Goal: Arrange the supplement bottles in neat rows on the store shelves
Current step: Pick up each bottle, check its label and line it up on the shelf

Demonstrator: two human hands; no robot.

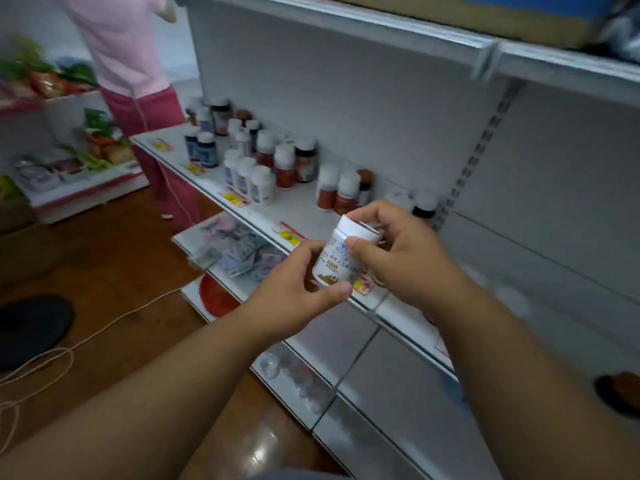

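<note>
A white supplement bottle (341, 258) with a printed label is held tilted in front of the white shelf (301, 209). My left hand (294, 292) grips its lower body from below. My right hand (405, 251) wraps its cap end from the right. On the shelf stand several supplement bottles (263, 161) in loose groups: white ones at the front, red-brown and dark ones behind, two red-brown ones (337, 194) nearest my hands. The shelf stretch to the right of my hands holds almost nothing.
A person in pink clothes (138, 81) stands at the shelf's far left end. Lower shelves hold packets (239, 251) and a red dish (216, 296). A produce display (69, 150) stands at left; a cord (69, 355) lies across the wooden floor. An upper shelf (450, 32) overhangs.
</note>
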